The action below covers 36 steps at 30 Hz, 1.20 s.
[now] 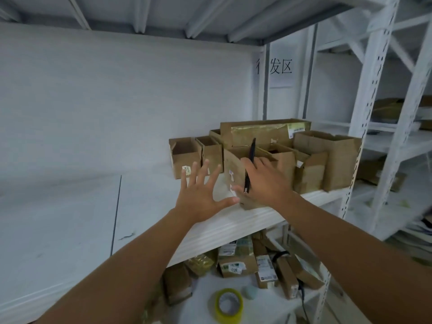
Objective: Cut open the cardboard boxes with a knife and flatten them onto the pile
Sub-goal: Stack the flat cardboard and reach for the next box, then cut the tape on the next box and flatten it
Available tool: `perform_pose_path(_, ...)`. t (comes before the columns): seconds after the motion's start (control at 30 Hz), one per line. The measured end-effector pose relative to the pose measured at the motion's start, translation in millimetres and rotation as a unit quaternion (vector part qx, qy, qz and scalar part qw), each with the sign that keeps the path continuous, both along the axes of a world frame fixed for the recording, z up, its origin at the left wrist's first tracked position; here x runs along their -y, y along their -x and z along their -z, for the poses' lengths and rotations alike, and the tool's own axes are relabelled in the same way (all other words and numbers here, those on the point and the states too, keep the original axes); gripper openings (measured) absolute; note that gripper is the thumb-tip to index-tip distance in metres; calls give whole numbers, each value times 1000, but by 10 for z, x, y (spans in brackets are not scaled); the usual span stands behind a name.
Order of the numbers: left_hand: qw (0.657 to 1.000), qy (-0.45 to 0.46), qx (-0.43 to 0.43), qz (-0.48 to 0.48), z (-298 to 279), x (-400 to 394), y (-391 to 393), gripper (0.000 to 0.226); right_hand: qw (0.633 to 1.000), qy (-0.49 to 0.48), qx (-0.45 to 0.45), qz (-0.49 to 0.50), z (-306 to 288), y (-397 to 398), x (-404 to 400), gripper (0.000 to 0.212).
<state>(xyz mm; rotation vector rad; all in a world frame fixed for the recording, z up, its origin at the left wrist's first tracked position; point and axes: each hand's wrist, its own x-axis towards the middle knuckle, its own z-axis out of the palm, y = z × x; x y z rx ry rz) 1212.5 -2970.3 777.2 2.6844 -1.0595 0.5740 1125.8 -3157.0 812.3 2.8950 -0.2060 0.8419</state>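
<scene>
Several open brown cardboard boxes (pixel 327 160) stand in a cluster at the right end of a white shelf (pixel 222 220). The nearest box (pixel 233 169) tilts toward me at the shelf's front. My right hand (pixel 264 181) lies against this box and holds a slim black knife (pixel 250 160) upright between its fingers. My left hand (pixel 201 190) is spread with straight fingers just left of the same box; its thumb tip reaches the box's lower corner.
The shelf runs bare to the left, with a white wall behind. On the lower shelf lie several small labelled parcels (pixel 238 265) and a yellow tape roll (pixel 229 305). White metal racking (pixel 374 113) stands to the right, holding more cardboard.
</scene>
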Motion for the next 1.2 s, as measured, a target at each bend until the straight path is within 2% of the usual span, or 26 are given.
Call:
perform_pose_path(0.13, 1000, -1, 0, 0, 44, -10, -23, 112, 998, 17, 46, -24, 66, -7, -2, 53)
perform_pose_path(0.27, 1000, 10, 2, -13, 73, -212, -138, 112, 991, 45, 116, -53, 102, -49, -126, 43)
perform_pose_path(0.47, 998, 58, -5, -36, 54, -714, -293, 124, 960, 43, 222, -164, 194, -196, -532, 54)
perform_pose_path(0.57, 984, 152, -78, -47, 15, -1052, -351, 140, 946, 31, 236, -221, 238, -330, -774, 58)
perform_pose_path(0.63, 955, 251, -157, -34, 5, -1324, -390, 146, 934, 26, 239, -263, 264, -430, -961, 62)
perform_pose_path(0.7, 925, 312, -218, -19, 3, -1606, -439, 143, 924, 23, 237, -301, 280, -540, -1184, 66)
perform_pose_path(0.77, 923, 316, -218, -31, 11, -1875, -491, 135, 917, 16, 229, -326, 275, -650, -1426, 66)
perform_pose_path(0.9, 933, 304, -155, -115, -1, -2389, -542, 119, 917, -43, 149, -367, 250, -838, -1845, 67)
perform_pose_path(1.0, 945, 270, -107, -150, 14, -2748, -519, 116, 912, -137, 103, -372, 318, -973, -2096, 80)
perform_pose_path(1.1, 946, 256, -96, -175, 68, -3052, -554, 111, 898, -225, 124, -357, 383, -1101, -2318, 97)
perform_pose_path(1.2, 942, 259, -105, -184, 123, -3272, -632, 98, 889, -285, 131, -334, 441, -1221, -2466, 103)
